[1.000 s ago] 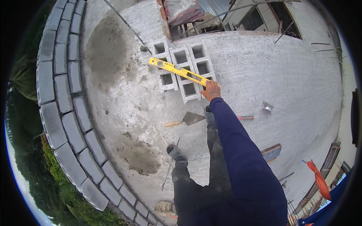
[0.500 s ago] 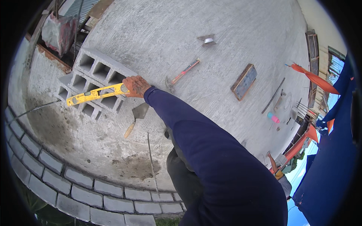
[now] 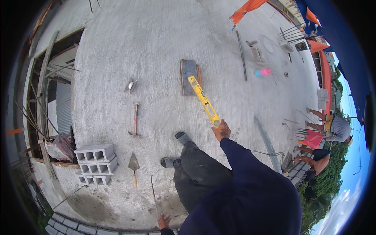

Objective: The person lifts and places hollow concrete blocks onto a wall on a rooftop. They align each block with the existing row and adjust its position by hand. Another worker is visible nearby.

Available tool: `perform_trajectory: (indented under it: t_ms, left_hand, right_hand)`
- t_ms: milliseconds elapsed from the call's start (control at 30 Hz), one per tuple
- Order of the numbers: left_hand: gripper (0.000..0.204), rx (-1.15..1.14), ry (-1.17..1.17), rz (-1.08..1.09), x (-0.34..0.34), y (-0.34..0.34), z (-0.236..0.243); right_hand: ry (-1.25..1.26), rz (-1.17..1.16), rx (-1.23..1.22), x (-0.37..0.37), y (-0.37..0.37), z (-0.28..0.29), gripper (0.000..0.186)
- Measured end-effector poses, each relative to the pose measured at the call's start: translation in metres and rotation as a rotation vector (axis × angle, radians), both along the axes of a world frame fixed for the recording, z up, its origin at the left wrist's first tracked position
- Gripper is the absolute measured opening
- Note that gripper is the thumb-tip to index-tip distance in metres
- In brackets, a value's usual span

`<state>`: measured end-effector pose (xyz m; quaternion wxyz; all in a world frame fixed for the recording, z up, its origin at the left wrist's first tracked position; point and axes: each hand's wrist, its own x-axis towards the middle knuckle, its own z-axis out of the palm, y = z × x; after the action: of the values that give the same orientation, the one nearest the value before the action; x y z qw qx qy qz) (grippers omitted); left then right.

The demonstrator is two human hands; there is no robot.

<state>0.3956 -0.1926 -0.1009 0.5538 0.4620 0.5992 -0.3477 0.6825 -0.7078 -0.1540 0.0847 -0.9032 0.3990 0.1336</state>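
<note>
Progress, as judged from the lay of things: three hollow grey blocks [image 3: 95,163] sit stacked far left of the right hand, and no levelling is in hand, since the level is off them and in the air. No fresh mortar shows near the blocks, so laying appears unfinished.

Far left of the right hand: the blocks, rough cast concrete, each with open cells showing. Just beside them lies a trowel [image 3: 134,167], a pointed steel blade on a pale wooden handle. Above it lies a hammer [image 3: 135,120] with a reddish shaft, and farther up a small bent metal piece [image 3: 131,84]. All lie flat on the slab [image 3: 156,51], pale brushed concrete.

Left hand [image 3: 163,221]: at the lower edge, touching the lower end of a thin steel rod [image 3: 153,188]; how far it is closed cannot be told.

Right hand [image 3: 221,131]: closed around one end of the level [image 3: 203,101], a long straight yellow bar, which points up and left from the hand over a flat dark board [image 3: 188,74].

Right of the hand: a grey strip [image 3: 268,144] on the slab, and other people crouching at the edge.
</note>
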Motion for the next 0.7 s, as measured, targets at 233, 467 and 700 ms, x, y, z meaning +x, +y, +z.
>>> perform_trajectory:
  t_ms: [233,467,700]
  left_hand:
    - [0.047,0.109,-0.150,-0.250,0.106,-0.107,-0.041]
    - [0.045,0.036,-0.075,-0.370,0.189,-0.333,-0.101]
    - [0.048,0.017,0.034,-0.327,0.179,-0.411,-0.073]
  right_hand:
    - [-0.213,-0.348,-0.080,-0.012,-0.162,-0.061,0.060]
    - [-0.337,-0.045,0.163,0.121,-0.214,-0.265,0.057]
    - [-0.309,-0.098,0.440,0.192,-0.159,-0.377,0.057]
